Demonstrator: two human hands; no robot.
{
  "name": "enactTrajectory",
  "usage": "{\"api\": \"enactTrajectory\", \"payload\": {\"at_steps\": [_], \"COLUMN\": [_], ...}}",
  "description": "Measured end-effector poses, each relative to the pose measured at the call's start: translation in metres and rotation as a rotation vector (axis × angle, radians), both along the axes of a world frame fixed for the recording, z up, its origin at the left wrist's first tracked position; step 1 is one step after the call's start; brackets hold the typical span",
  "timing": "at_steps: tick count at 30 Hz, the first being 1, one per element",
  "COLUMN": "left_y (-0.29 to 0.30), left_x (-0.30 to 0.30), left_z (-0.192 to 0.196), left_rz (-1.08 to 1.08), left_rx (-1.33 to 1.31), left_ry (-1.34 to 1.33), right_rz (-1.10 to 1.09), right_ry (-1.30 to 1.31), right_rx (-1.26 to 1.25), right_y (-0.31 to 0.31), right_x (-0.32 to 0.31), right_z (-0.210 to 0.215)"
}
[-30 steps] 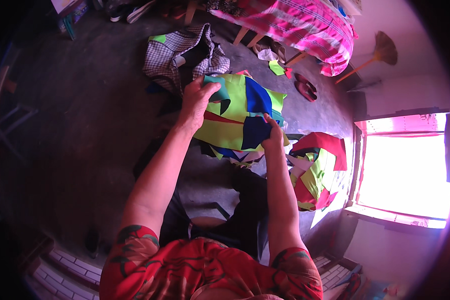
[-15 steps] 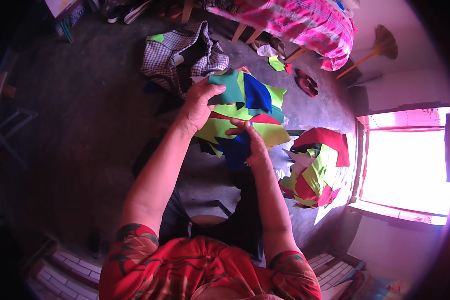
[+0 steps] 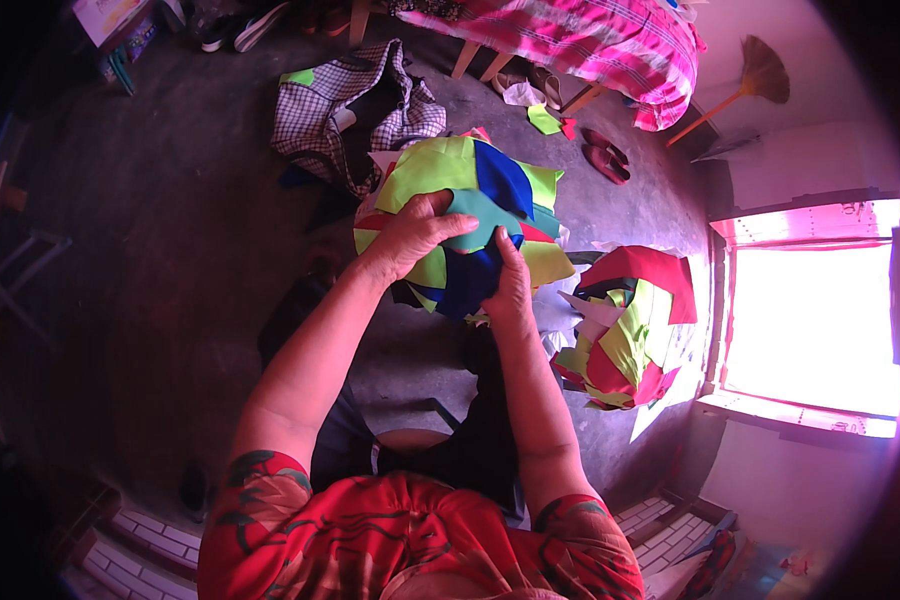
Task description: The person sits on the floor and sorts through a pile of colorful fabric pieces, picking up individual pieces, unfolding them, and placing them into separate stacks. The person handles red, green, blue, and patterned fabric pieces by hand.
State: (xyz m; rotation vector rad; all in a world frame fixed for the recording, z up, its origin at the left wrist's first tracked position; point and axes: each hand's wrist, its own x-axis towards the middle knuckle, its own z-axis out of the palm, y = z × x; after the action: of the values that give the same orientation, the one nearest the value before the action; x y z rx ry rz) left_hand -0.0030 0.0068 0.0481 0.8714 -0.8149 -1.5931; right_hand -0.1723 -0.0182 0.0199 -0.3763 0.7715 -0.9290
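Nearest the camera is the person's red patterned top, with both bare forearms reaching away from it over the dark lap. The left hand lies on top of a bundle of cloth pieces, its fingers curled over a teal piece and pinching it at the edge. The right hand presses against the near side of the same bundle, fingers closed on the dark blue cloth at its lower edge. The bundle, made of lime green, blue, teal and red pieces, is held up in front of the person, above the grey floor. To the right of the right forearm, near the bright window, a second pile of cloth in red, lime and white lies on the floor. Just beyond the bundle sits an open checked bag. Farther off stand a bed with a pink checked cover, a pair of red slippers beside it, and a broom leaning by the wall.
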Motion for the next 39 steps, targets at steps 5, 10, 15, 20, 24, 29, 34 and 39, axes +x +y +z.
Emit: {"api": "enactTrajectory", "payload": {"at_steps": [5, 10, 15, 20, 24, 29, 34, 39], "left_y": [-0.003, -0.004, -0.002, -0.006, -0.005, -0.003, -0.005, -0.001], "left_x": [0.002, -0.001, 0.004, 0.003, 0.006, 0.011, 0.009, 0.015], "left_z": [-0.015, -0.014, -0.012, -0.011, -0.013, -0.015, -0.011, -0.001], "left_rz": [-0.074, 0.042, 0.05, 0.025, 0.045, 0.054, 0.075, 0.115], "left_rx": [0.02, 0.066, 0.113, 0.083, 0.092, 0.085, 0.087, 0.082], "left_ry": [-0.345, -0.3, -0.324, -0.325, -0.306, -0.305, -0.345, -0.353], "right_rz": [-0.153, -0.13, -0.089, -0.13, -0.219, -0.349, 0.012, 0.315], "right_ry": [0.091, 0.279, 0.219, 0.51, 0.791, 1.426, 1.535, 1.773], "right_rx": [-0.04, -0.244, -0.307, -0.209, -0.173, -0.585, -0.923, -1.205], "right_y": [-0.023, -0.08, -0.128, -0.163, -0.155, -0.141, -0.093, -0.071], "right_x": [-0.021, -0.059, -0.061, -0.094, -0.117, -0.106, -0.05, -0.013], "right_z": [0.001, 0.013, 0.051, -0.03, -0.087, -0.058, -0.021, -0.016]}}
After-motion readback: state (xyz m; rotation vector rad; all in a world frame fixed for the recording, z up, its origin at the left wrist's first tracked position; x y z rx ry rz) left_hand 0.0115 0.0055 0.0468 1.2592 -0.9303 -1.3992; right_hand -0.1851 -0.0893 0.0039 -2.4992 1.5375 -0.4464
